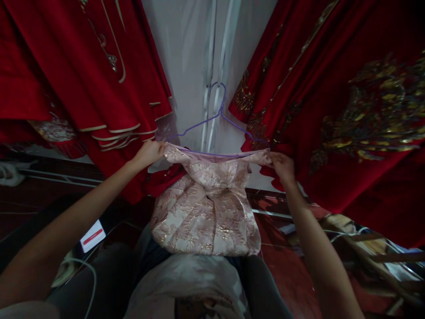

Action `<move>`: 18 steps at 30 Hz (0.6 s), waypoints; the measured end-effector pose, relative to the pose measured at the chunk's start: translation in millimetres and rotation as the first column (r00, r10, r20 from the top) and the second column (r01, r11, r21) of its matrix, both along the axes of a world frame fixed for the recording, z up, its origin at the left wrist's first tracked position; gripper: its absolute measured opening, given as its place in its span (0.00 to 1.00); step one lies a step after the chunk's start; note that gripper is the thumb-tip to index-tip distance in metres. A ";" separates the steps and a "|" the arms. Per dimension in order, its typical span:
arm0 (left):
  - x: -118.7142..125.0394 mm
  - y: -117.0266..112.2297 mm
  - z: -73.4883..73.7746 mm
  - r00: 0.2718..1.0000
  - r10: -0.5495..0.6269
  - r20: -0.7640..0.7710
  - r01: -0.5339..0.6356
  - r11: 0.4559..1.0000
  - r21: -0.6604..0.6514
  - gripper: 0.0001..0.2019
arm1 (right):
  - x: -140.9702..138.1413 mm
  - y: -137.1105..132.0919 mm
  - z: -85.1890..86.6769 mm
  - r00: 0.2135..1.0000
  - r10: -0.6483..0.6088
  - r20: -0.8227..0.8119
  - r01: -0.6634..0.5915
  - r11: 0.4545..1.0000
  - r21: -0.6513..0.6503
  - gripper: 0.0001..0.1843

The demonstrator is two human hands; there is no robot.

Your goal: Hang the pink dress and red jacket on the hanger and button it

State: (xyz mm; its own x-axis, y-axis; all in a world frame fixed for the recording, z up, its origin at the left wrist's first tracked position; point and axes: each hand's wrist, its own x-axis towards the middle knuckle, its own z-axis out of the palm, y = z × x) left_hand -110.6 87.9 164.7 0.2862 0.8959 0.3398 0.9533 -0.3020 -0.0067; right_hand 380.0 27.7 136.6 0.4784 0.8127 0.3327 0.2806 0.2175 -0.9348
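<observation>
A pale pink brocade dress (212,208) with a gold sheen hangs in front of me, its skirt reaching down to my lap. The purple wire hanger (221,108) lies along its top edge, with the hook pointing up. My left hand (151,153) is closed on the dress's left shoulder end, close to the hanger's corner. At the opposite shoulder end, my right hand (281,166) pinches the dress near the other corner. Between my hands the neckline is stretched nearly level. Whether my fingers also touch the hanger is hidden.
Red garments (116,88) with pale trim hang at the left. More red garments (358,110) with gold sequins hang at the right. Behind the hanger is a pale wall (186,57) with vertical metal strips. A cluttered wooden frame (375,257) stands at lower right.
</observation>
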 end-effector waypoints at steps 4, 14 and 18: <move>2.4 -13.3 -2.9 0.976 -0.207 -0.071 0.175 0.932 -0.317 0.17 | -11.3 -24.2 -5.5 0.936 0.335 0.111 -0.303 0.924 -0.235 0.19; 89.9 -9.1 20.3 0.748 -0.650 0.136 0.633 0.760 0.148 0.15 | -59.5 -38.3 39.0 0.864 0.400 0.306 -0.421 0.907 0.001 0.15; 106.3 -1.6 -0.9 0.770 -0.617 0.160 0.613 0.786 0.082 0.15 | -49.2 -24.3 26.5 0.932 0.203 0.299 -0.241 0.966 0.096 0.15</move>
State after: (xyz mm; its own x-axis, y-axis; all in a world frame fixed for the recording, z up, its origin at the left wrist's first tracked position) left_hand -4.3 86.4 163.7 0.7092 0.5396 0.4538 0.5507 -0.8258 0.1213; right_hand 330.8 3.4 163.1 0.1604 0.8285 0.5365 0.4608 0.4178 -0.7830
